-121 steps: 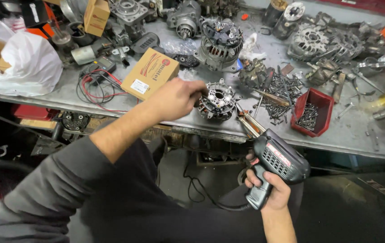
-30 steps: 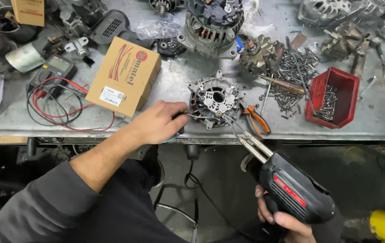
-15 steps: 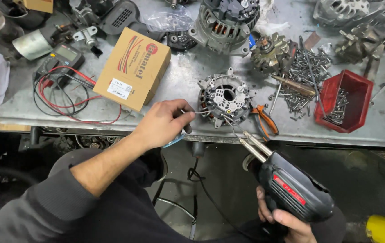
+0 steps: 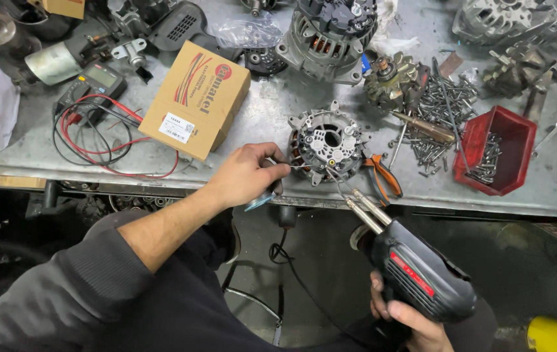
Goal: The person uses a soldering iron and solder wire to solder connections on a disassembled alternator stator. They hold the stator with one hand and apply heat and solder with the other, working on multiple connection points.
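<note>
screws and bolts fill the red plastic bin (image 4: 501, 150) at the right of the grey metal counter (image 4: 259, 124), with more loose screws (image 4: 431, 111) heaped just left of it. a closed tan cardboard box (image 4: 195, 99) lies upper left of centre, beside a dark multimeter with red and black leads (image 4: 96, 85). the round grey alternator end frame with its rectifier plate (image 4: 326, 145) sits at the centre of the frame near the counter's front edge, face up, copper windings showing at its rim. the left hand (image 4: 247, 175) pinches a thin solder wire (image 4: 295, 167) toward it. the right hand (image 4: 409, 316), lower right, is clenched on the grip of a black and red soldering gun (image 4: 415, 270), tip at the frame. orange-handled pliers (image 4: 383, 179) lie just beside it.
</note>
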